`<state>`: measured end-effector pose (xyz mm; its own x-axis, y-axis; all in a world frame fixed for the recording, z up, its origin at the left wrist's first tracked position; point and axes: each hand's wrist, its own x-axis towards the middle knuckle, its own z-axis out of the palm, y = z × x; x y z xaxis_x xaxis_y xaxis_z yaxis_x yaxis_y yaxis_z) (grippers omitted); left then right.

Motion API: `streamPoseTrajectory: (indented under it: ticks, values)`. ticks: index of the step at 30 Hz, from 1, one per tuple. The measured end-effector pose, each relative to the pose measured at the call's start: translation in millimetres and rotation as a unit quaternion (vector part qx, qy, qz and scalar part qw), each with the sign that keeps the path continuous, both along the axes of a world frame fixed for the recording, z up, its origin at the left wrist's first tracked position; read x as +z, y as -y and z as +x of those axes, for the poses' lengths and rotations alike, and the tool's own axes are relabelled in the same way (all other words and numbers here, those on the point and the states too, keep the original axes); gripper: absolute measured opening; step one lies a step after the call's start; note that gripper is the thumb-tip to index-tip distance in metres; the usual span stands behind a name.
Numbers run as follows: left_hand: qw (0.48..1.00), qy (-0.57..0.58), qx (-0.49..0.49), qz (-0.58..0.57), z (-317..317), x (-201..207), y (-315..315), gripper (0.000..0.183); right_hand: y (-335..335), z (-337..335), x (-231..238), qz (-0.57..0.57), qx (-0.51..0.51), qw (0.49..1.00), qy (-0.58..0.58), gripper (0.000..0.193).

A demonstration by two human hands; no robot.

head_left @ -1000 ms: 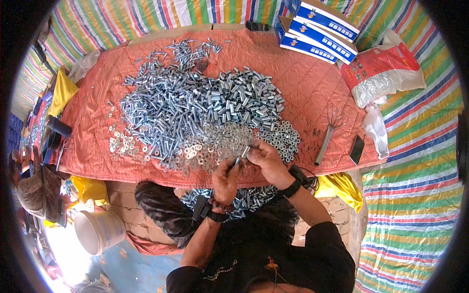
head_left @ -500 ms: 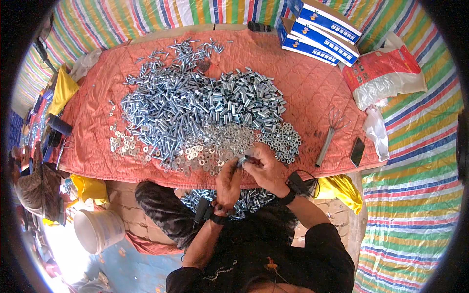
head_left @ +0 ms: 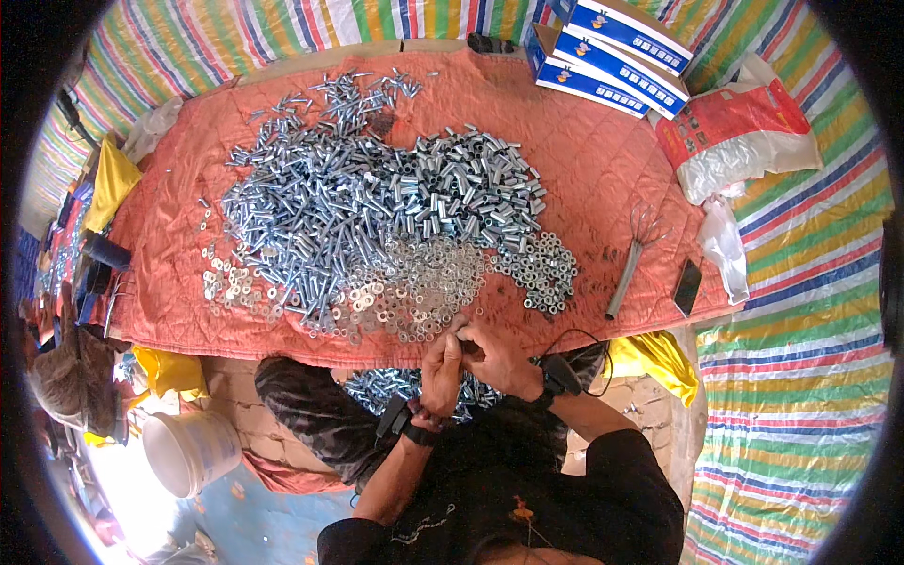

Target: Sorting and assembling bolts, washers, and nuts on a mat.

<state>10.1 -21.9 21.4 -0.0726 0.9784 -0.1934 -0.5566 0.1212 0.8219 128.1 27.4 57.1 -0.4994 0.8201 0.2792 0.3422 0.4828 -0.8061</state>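
Note:
My left hand (head_left: 440,372) and my right hand (head_left: 499,360) meet over the front edge of the red quilted cloth (head_left: 603,179). Their fingertips are closed together on a small metal fastener, mostly hidden by the fingers. Just beyond them lies a heap of thin washers (head_left: 414,282), with hex nuts (head_left: 546,273) to its right. Farther back, long metal bolts (head_left: 301,202) fill the left of the pile and short tube sleeves (head_left: 485,179) the right. Below my hands, more metal fasteners (head_left: 372,388) are heaped between my legs.
A wire whisk-like tool (head_left: 625,278) and a dark phone (head_left: 687,286) lie on the right. Blue-and-white boxes (head_left: 617,61) and a red-and-white bag (head_left: 739,132) stand at the back right. A white bucket (head_left: 193,450) is on the floor at left. Another person (head_left: 75,367) sits at far left.
Both hands have drawn back slightly toward me, off the washers, still pressed together. The fastener between the fingers shows less than before. The whole view has shifted slightly.

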Motion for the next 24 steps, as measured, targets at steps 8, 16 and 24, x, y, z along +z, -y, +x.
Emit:
streamPoseTrajectory:
  ticks: [8,16,24]
  values:
    - [0.991,-0.026,-0.092,-0.090,-9.8,11.1,12.5,0.038,9.2,11.8,-15.0,0.005,0.012,1.000,-0.004,0.025]
    - [0.996,-0.072,-0.022,-0.042,-10.1,-7.0,11.4,0.032,-13.3,27.5,5.0,-0.140,0.044,0.989,0.002,0.018]
    - [0.994,-0.060,0.035,-0.083,-18.2,-7.3,9.3,0.034,-54.7,36.4,-26.8,0.067,-0.091,0.986,0.126,0.017]
